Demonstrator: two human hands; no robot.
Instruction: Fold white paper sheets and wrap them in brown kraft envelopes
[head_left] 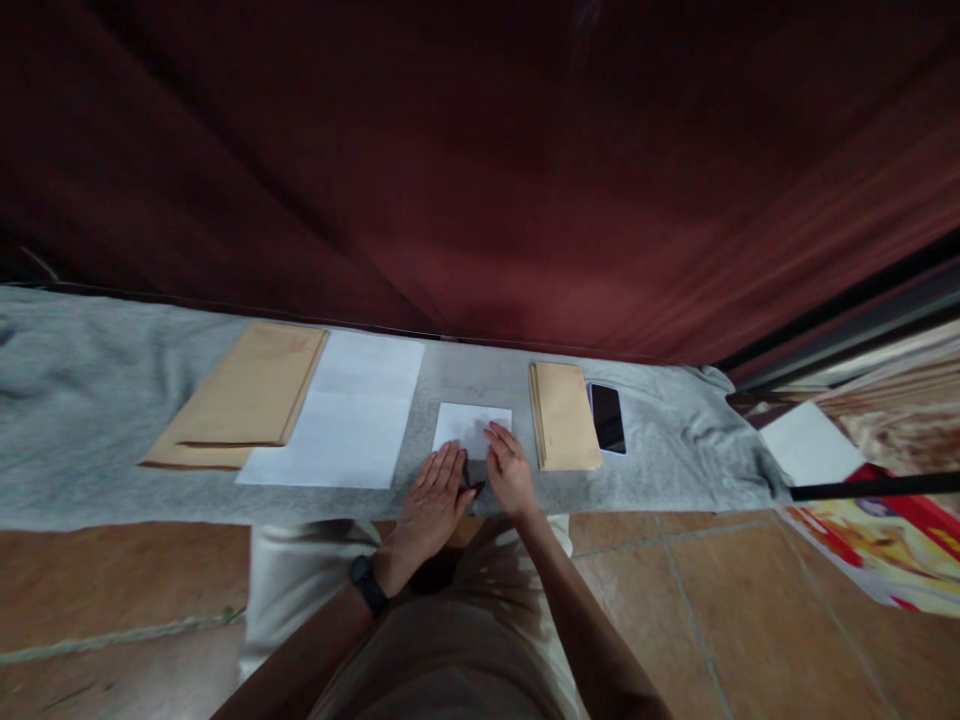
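Note:
A small white folded paper [472, 420] lies on the grey cloth in front of me. My left hand [431, 500] rests flat at its lower left corner, fingers stretched out. On the paper's right side, my right hand [511, 475] presses down with extended fingertips; I see nothing held in it. Between the hands is a small dark patch that I cannot make out. Larger white sheets [349, 420] lie to the left, partly under a stack of large brown envelopes [240, 390]. A stack of smaller brown envelopes [568, 415] lies right of my right hand.
A phone [608, 418] lies beside the smaller envelopes. The narrow surface is covered by a grey cloth [675, 440], with a dark red curtain [480, 200] behind it. At the far right are a dark bar [870, 487], a white sheet [814, 443] and colourful packaging [885, 545].

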